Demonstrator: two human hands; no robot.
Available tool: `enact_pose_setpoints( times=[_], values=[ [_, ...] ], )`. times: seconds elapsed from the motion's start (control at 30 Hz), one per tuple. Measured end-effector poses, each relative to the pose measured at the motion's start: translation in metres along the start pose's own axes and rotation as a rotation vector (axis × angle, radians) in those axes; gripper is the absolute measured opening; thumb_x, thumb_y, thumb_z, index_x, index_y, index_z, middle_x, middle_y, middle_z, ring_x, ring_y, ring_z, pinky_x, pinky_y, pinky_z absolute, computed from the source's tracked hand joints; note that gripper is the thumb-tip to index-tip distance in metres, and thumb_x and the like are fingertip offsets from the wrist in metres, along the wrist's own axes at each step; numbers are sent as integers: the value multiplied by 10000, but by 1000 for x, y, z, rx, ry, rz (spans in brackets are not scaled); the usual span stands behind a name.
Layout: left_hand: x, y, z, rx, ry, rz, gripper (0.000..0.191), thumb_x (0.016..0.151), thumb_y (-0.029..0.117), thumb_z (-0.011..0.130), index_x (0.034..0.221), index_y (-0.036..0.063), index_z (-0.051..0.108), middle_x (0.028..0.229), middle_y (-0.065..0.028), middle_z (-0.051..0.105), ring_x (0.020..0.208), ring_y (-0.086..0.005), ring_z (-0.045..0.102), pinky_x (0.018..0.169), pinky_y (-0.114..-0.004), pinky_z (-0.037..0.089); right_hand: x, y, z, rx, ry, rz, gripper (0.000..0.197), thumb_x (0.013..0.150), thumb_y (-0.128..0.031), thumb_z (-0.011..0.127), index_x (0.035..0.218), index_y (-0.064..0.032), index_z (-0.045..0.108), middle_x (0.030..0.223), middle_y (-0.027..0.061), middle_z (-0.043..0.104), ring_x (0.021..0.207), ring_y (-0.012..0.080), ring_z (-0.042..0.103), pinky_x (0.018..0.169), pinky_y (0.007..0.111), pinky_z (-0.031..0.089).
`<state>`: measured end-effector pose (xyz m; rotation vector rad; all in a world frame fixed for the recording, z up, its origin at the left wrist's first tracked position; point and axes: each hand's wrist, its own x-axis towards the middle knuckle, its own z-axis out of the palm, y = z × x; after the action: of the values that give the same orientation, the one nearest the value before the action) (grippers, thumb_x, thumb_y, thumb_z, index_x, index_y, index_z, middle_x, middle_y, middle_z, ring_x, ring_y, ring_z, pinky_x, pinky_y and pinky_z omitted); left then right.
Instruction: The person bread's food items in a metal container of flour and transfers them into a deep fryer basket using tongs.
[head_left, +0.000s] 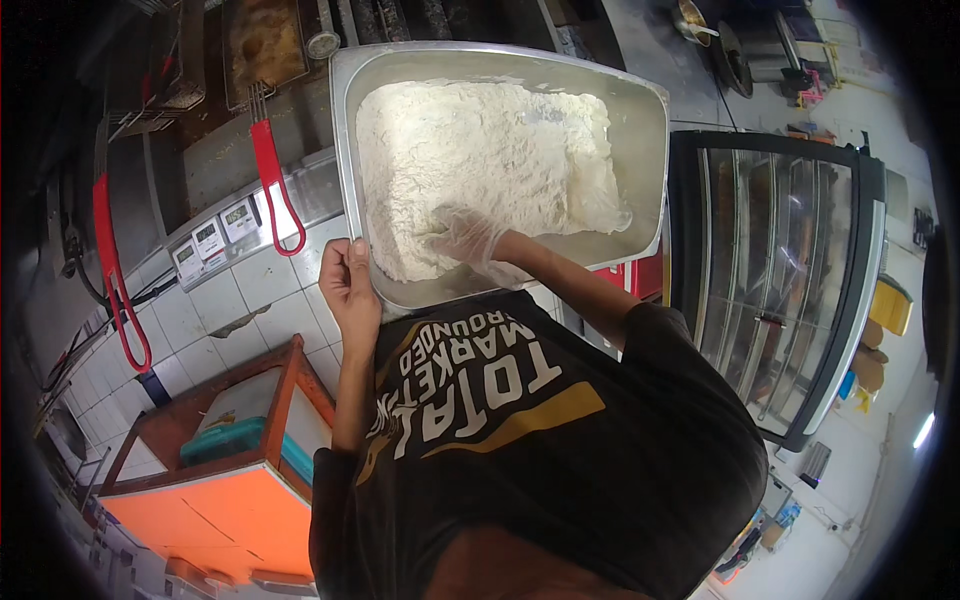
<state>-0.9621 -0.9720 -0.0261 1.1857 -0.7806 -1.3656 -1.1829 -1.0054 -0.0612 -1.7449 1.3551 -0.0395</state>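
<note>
A large rectangular steel pan (637, 112) lies before me, with a broad heap of white flour-like powder (480, 150) in it. My left hand (349, 281) is bare and grips the pan's left rim near the front corner, thumb on top. My right hand (469, 236) wears a clear plastic glove and reaches over the front rim into the powder. Its fingertips are partly hidden there, so whether they hold anything does not show. Some clear plastic film (611, 214) rests at the right side of the powder.
Left of the pan, fryer baskets with red handles (274, 180) (112, 262) hang over deep fryers (262, 45). Several digital timers (210, 240) sit on the fryer front. A glass display cabinet (772, 292) stands at right. An orange-fronted cabinet (217, 517) holds a teal-lidded box (225, 441) at lower left.
</note>
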Motion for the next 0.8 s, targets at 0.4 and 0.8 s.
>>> enact_pose_setpoints(
  times=[0.4,0.8],
  values=[
    [2,-2,-1,1,4,8,231,1023,138,567,814,69,494,723,88,376,659,-13,296,584,-197,248,23,56,28,-16,-79,-430,542,948,-262,654,1395,9,508,1235,173,663,1173,249,598,1012,336,467],
    [2,-7,-4,-36,2,-18,240,1022,135,568,808,74,481,722,86,360,670,-17,287,590,-202,243,-17,-30,-49,1217,-68,342,343,935,-171,681,1231,-26,588,1103,40,661,958,106,623,762,265,524]
  ],
)
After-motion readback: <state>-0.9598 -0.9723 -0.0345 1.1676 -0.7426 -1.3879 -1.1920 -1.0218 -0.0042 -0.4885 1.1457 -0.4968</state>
